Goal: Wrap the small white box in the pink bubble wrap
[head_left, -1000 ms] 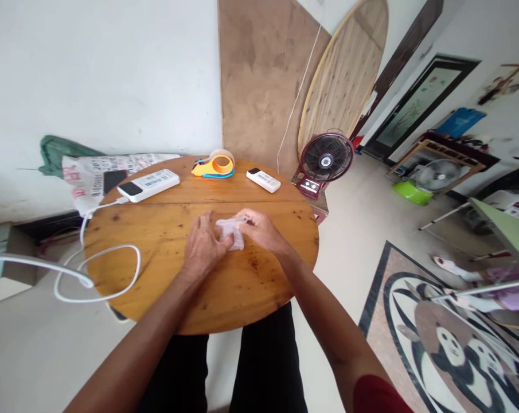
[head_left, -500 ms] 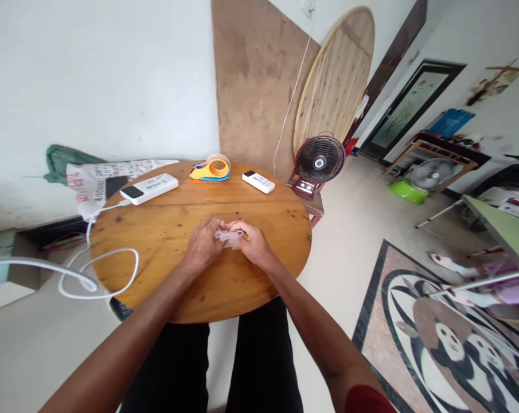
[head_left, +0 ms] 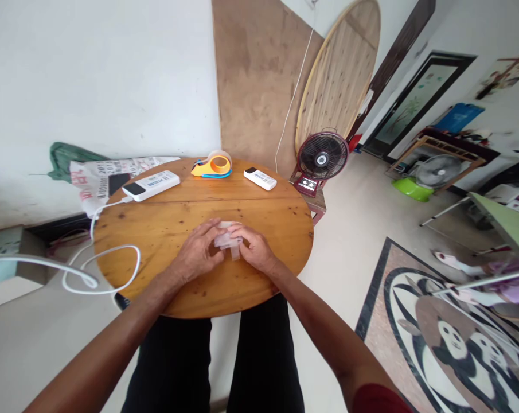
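Between my two hands, over the middle of the round wooden table [head_left: 156, 226], is a small translucent whitish plastic piece [head_left: 227, 240]. A clear strip hangs from its near side, and its exact kind I cannot make out. My left hand [head_left: 199, 246] grips its left end, thumb below and fingers over the top. My right hand [head_left: 254, 245] closes on the right end with thumb and fingers. The fingers partly cover the piece. Beyond the hands, at the table's far edge, sits an orange and blue tape dispenser [head_left: 207, 167] with a roll of clear tape.
A white power bank [head_left: 156, 184] with a white cable [head_left: 134, 258] lies at the left, another white power bank [head_left: 260, 179] at the far right. A printed sack [head_left: 91, 186] touches the table's left edge. Behind the right edge stands a dark red fan [head_left: 322, 158].
The plastic piece has turned, showing more of its flat face, and its strip now hangs lower. My left fingers have stretched over its top. The view has shifted slightly.
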A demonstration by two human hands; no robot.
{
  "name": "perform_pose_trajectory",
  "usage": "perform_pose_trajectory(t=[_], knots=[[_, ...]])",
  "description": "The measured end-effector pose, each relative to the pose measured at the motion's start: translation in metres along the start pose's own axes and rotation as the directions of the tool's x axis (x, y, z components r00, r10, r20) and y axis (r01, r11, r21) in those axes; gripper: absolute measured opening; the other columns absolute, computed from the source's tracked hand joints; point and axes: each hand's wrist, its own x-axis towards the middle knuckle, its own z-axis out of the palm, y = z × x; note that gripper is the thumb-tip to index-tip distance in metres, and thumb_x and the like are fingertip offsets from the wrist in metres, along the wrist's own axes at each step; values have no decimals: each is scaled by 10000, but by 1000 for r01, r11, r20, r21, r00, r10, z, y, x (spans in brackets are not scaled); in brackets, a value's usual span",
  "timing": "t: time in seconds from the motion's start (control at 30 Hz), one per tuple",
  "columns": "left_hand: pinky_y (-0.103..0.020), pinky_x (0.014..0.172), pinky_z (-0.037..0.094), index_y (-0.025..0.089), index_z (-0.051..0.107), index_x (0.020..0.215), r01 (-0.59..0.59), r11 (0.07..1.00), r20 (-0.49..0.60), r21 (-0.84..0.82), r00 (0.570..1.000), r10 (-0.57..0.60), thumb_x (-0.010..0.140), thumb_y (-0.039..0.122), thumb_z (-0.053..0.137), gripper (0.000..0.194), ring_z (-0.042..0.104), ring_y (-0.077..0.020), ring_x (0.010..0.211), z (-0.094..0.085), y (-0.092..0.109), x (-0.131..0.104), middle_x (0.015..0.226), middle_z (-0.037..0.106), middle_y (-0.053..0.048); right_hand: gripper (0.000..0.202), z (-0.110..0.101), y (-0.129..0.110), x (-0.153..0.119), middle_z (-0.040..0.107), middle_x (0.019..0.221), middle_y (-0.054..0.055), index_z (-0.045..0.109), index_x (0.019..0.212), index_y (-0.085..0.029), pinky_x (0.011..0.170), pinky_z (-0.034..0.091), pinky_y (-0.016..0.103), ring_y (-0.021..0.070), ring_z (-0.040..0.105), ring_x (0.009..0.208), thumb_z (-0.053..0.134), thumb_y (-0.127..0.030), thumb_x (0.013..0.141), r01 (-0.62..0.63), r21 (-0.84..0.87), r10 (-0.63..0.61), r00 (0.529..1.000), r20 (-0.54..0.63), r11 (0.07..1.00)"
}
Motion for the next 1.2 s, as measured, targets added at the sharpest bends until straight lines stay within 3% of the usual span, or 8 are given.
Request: perform_pose_trajectory(t=[0.17,0.3,0.47,0.67,0.8,0.93,1.1,1.2], knots=[[-470,1065,397,177,556,1101,5,1000,31,-15,1000,-5,726,205,600,378,450,-295,1317,5,-6,12,1360,523,-167,285,-8,3,2,634,1245,80,618,977,-224,1095,382,381,172,517,1275,445,-85,798,17,-79,-9,995,98,997],[-371,856,500,201,521,1062,74,987,32,-140,997,-70,737,217,576,331,608,-227,1002,15,-10,17,1110,634,-91,286,-7,7,2,628,1264,77,620,971,-221,1098,384,379,172,513,1282,451,-73,795,29,-89,-21,996,89,996],[-270,685,477,198,541,980,233,905,45,-357,972,-232,716,320,622,302,590,-151,755,13,-2,23,952,649,-26,212,-6,13,11,670,1181,67,636,919,-212,1073,398,366,183,555,1229,487,-105,811,-16,65,14,999,31,998],[-231,477,402,159,633,875,577,622,264,-529,809,-526,699,465,615,353,547,-132,541,-1,4,51,672,635,-4,194,-20,21,48,698,892,21,657,930,-165,731,496,262,144,635,799,613,-315,816,-419,266,397,908,135,868],[-223,380,351,151,641,810,653,553,294,-517,742,-602,726,494,575,359,529,-140,437,2,-3,60,585,625,-19,317,-22,29,60,698,852,20,672,946,-161,679,490,245,142,629,758,689,-425,772,-556,404,474,831,292,726],[-229,370,339,159,645,792,651,600,269,-465,750,-605,760,530,554,383,498,-141,394,7,-7,58,525,597,-6,411,-18,37,55,707,930,12,646,988,-176,761,516,278,160,655,833,801,-361,655,-576,501,441,817,371,646],[-243,530,423,153,690,817,531,743,161,-406,843,-514,757,557,588,421,591,-175,599,-2,-8,57,646,656,-19,353,-14,43,52,707,918,11,650,965,-182,771,518,279,152,657,831,783,-335,675,-561,478,465,828,315,676],[-273,667,475,152,691,992,493,655,247,-573,865,-436,747,511,615,441,633,-209,761,-6,-10,55,823,708,-36,349,-12,46,53,709,913,18,667,982,-179,750,517,275,152,655,812,768,-336,688,-544,480,459,839,293,688]])
